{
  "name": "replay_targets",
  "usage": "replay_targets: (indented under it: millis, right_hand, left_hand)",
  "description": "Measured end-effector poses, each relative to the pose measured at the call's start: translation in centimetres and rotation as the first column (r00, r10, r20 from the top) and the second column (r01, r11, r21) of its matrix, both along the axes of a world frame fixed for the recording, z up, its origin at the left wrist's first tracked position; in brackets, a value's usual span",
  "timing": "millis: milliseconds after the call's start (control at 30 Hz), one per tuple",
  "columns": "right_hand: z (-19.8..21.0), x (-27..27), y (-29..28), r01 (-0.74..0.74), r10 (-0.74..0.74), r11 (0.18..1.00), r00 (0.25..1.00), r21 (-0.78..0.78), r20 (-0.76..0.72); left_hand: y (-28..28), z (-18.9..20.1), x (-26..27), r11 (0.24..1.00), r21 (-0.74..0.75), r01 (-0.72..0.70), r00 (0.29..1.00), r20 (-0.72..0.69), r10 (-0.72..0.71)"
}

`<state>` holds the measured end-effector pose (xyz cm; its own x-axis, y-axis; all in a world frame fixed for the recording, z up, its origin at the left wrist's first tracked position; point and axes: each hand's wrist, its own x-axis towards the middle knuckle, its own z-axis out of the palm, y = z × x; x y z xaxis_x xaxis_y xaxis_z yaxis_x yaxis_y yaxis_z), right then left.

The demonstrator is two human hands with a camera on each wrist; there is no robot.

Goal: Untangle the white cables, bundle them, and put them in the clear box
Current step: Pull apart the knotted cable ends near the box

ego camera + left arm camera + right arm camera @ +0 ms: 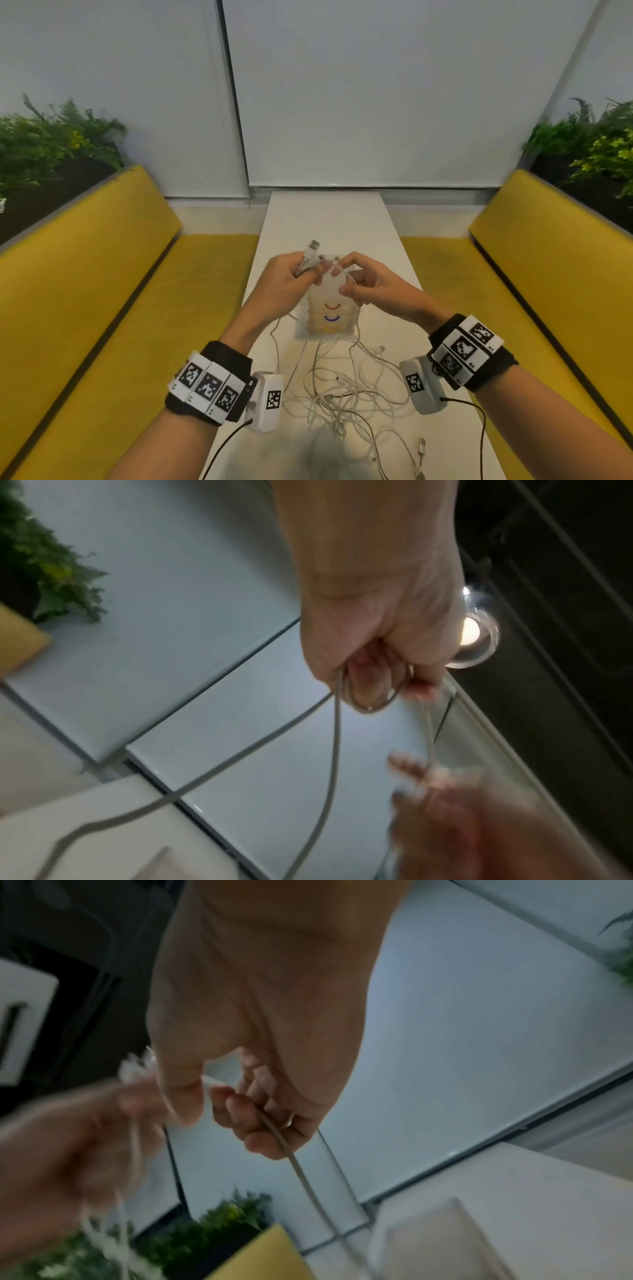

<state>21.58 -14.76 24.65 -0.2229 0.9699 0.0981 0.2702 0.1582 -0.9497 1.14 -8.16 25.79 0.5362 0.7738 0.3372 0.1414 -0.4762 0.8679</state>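
A tangle of white cables (342, 397) lies on the white table (325, 219) near me. Both hands are raised above the clear box (330, 318), which holds beige pieces with coloured arcs. My left hand (294, 274) grips a white cable by its USB plug end (311, 248); a loop of that cable (373, 699) hangs from its curled fingers. My right hand (352, 281) pinches a cable strand (294, 1161) between thumb and fingers, close beside the left hand. Strands trail from both hands down to the pile.
Yellow benches (102, 308) (534, 291) flank the narrow table on both sides. Green plants (51, 144) (596, 144) sit behind the bench backs. White blinds (376, 96) close off the far end. Loose cable plugs (422, 445) lie near the front right.
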Motion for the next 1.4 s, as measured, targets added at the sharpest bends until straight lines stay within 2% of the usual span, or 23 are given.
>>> replay_targets:
  millis: [67,133,200,233,300,367,433,467,533,600,667,733,767,867,933,1033,1100,1233,1400]
  right_hand:
    - [-1.7,0.8,0.0,0.072,-0.069,0.997,0.990,-0.023,0.124]
    - [-4.2,2.2,-0.5,0.141,-0.128,0.987,0.976,-0.070,0.174]
    - [-6.3,3.4,-1.5,0.198,-0.174,0.971,0.970,-0.136,0.170]
    - [-7.0,3.7,-1.9,0.233,-0.204,0.960,0.962,-0.158,0.179]
    - [-7.4,4.0,-2.1,0.310,-0.274,0.936,0.939,-0.168,0.208]
    - [-6.9,3.8,-1.6,0.335,-0.298,0.925,0.933,-0.181,0.204]
    - [-6.0,3.4,-0.9,0.308,-0.272,0.930,0.944,-0.202,0.187]
    - [-5.7,3.2,-0.6,0.292,-0.253,0.936,0.947,-0.199,0.197]
    - [-4.7,2.5,-0.1,0.262,-0.226,0.949,0.953,-0.173,0.201]
    - [-3.3,1.2,0.1,0.199,-0.178,0.974,0.969,-0.112,0.173]
    - [-2.0,-0.1,-0.1,0.122,-0.113,0.991,0.982,-0.054,0.152]
    - [-1.0,-0.9,-0.4,0.089,-0.084,0.995,0.990,-0.040,0.116]
    - [-0.9,-1.0,-0.5,0.086,-0.082,0.995,0.992,-0.043,0.098]
    - [-0.9,-1.0,-0.8,0.014,-0.010,0.998,0.998,-0.057,0.067]
    - [-1.2,-1.2,-1.0,-0.017,0.021,0.998,0.998,-0.065,0.067]
    - [-1.8,-1.3,-1.0,-0.044,0.046,0.997,0.998,-0.067,0.031]
    - [-2.6,-0.9,-1.2,-0.021,0.026,0.997,0.998,-0.079,0.054]
    - [-5.5,0.5,-1.7,0.015,0.009,0.991,0.984,-0.133,0.178]
    - [-8.3,2.0,-1.0,0.029,0.023,0.979,0.969,-0.202,0.247]
  left_hand:
    - [-0.1,1.8,-0.6,0.989,-0.106,-0.102,0.963,0.238,0.124]
    - [0.4,4.0,-1.8,0.965,-0.203,-0.169,0.852,0.462,0.246]
    - [1.5,5.6,-3.4,0.928,-0.242,-0.283,0.743,0.557,0.372]
    - [2.1,5.9,-4.0,0.901,-0.233,-0.366,0.723,0.538,0.433]
    - [2.7,5.7,-4.5,0.844,-0.131,-0.521,0.739,0.425,0.522]
    - [2.1,4.9,-3.9,0.829,-0.010,-0.559,0.776,0.347,0.527]
    - [1.0,3.4,-2.6,0.860,0.053,-0.508,0.828,0.307,0.470]
    - [0.3,2.8,-1.8,0.901,0.059,-0.429,0.877,0.267,0.400]
    - [-1.1,1.4,0.2,0.981,0.028,-0.194,0.978,0.081,0.192]
    - [-2.4,-0.2,2.3,0.995,-0.060,-0.074,0.987,-0.144,0.064]
    - [-3.1,-1.9,3.6,0.967,-0.222,-0.124,0.977,-0.198,0.080]
    - [-3.1,-3.0,4.2,0.908,-0.392,-0.144,0.989,-0.083,0.122]
    - [-3.1,-3.2,4.3,0.896,-0.419,-0.144,0.989,-0.023,0.148]
    - [-3.1,-2.1,4.3,0.889,-0.433,-0.149,0.968,0.121,0.222]
    - [-2.8,-1.1,4.3,0.890,-0.440,-0.121,0.958,0.183,0.221]
    - [-2.0,0.0,3.7,0.924,-0.365,-0.115,0.939,0.264,0.221]
    - [-1.6,1.4,3.0,0.934,-0.331,-0.135,0.897,0.359,0.256]
    - [-0.4,5.8,0.3,0.945,-0.271,-0.181,0.765,0.566,0.309]
    - [0.0,7.5,-1.3,0.938,-0.234,-0.255,0.659,0.668,0.346]
